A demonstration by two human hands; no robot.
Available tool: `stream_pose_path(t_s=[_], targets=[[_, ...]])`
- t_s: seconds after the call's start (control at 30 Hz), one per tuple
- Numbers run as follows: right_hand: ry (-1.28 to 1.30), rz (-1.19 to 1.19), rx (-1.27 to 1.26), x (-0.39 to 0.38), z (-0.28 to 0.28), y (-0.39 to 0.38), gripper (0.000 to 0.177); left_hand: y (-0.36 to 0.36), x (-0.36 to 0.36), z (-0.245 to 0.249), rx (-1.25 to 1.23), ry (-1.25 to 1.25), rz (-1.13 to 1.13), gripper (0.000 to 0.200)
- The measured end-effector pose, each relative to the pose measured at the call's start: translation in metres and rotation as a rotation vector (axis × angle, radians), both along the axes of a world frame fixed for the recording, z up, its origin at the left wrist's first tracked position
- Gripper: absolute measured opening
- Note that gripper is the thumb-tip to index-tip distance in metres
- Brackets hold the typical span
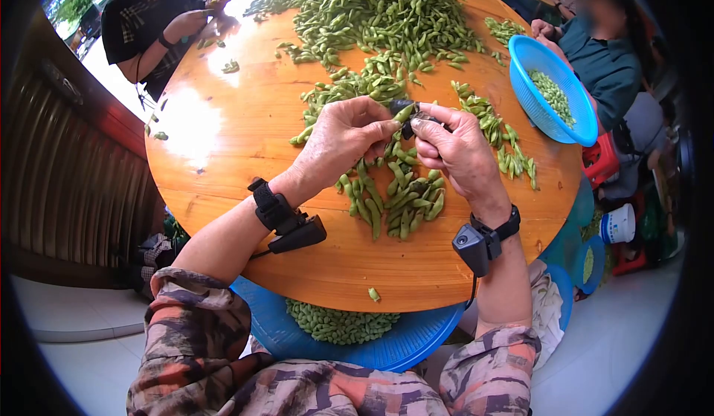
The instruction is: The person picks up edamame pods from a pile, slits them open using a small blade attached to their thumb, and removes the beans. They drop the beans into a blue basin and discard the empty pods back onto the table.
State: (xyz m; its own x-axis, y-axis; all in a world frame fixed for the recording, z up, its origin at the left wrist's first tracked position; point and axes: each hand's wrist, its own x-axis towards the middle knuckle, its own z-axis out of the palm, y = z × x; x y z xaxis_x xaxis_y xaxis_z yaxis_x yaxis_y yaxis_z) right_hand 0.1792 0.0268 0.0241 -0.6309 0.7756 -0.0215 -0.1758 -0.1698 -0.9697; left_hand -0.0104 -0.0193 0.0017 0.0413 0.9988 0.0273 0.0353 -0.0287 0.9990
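Over the middle of the round wooden table (pixel 297 256), my left hand (pixel 346 137) pinches a green pod (pixel 404 113) between thumb and fingertips. Close beside it, my right hand (pixel 454 141) is closed on a small black tool (pixel 425 121) that meets the pod; part of the tool is hidden by the fingers. Dark coverings show on some fingertips. Loose green pods (pixel 409 202) lie below both hands. Behind them rises a large heap of pods (pixel 379 14). A single small piece of pod (pixel 373 295) lies near the table's front edge.
Below the front edge, a blue basket (pixel 439 334) holds many small green pieces. Another blue basket (pixel 569 122) with shelled beans stands at the table's right edge. One person (pixel 149 26) is at the back left, another (pixel 606 59) at the right. A white bucket (pixel 619 224) stands right.
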Motion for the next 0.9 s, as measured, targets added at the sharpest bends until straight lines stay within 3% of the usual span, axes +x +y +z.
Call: stream_pose_path(t_s=[0.13, 0.2, 0.23, 0.3, 0.43, 0.5, 0.53, 0.6, 0.67, 0.73, 0.8, 0.87, 0.9], targets=[[-0.013, 0.028, 0.023, 0.003, 0.005, -0.001, 0.021, 0.001, -0.005, -0.006, -0.039, -0.134, -0.072, 0.009], [0.031, 0.07, -0.015, 0.007, 0.006, 0.002, 0.021, 0.002, -0.004, -0.011, -0.137, -0.589, -0.195, 0.01], [0.074, 0.112, -0.052, 0.009, 0.006, 0.003, 0.021, 0.002, -0.003, -0.013, -0.138, -0.588, -0.197, 0.01], [0.111, 0.128, -0.057, 0.011, 0.009, 0.0, 0.021, 0.0, -0.001, -0.015, -0.158, -0.854, -0.439, 0.007], [0.143, 0.125, -0.007, 0.008, 0.007, 0.0, 0.021, -0.002, 0.001, -0.009, -0.136, -0.81, -0.414, 0.008], [0.08, 0.07, 0.043, 0.003, 0.003, 0.0, 0.021, -0.003, 0.006, -0.001, -0.04, -0.543, -0.237, 0.011], [0.017, 0.016, 0.095, 0.001, 0.002, -0.001, 0.021, -0.003, 0.005, -0.001, -0.042, -0.543, -0.237, 0.011], [-0.065, 0.016, 0.158, -0.001, 0.0, -0.005, 0.021, -0.004, 0.003, -0.001, 0.006, 0.016, -0.047, 0.013], [-0.08, -0.074, 0.182, -0.008, -0.004, -0.01, 0.022, -0.005, 0.008, -0.002, 0.059, 0.011, 0.026, 0.017], [-0.065, -0.083, 0.141, -0.01, -0.004, -0.012, 0.021, -0.007, 0.007, -0.002, 0.152, 0.247, 0.104, 0.02], [-0.069, -0.125, 0.163, -0.011, -0.004, -0.013, 0.022, -0.007, 0.004, 0.001, 0.113, 0.235, 0.071, 0.023], [-0.067, -0.135, 0.155, -0.012, -0.006, -0.013, 0.021, -0.005, 0.002, 0.002, -0.018, -0.038, -0.037, 0.029], [-0.064, -0.144, 0.148, -0.012, -0.007, -0.012, 0.02, -0.004, -0.001, 0.004, -0.018, -0.038, -0.039, 0.029]])
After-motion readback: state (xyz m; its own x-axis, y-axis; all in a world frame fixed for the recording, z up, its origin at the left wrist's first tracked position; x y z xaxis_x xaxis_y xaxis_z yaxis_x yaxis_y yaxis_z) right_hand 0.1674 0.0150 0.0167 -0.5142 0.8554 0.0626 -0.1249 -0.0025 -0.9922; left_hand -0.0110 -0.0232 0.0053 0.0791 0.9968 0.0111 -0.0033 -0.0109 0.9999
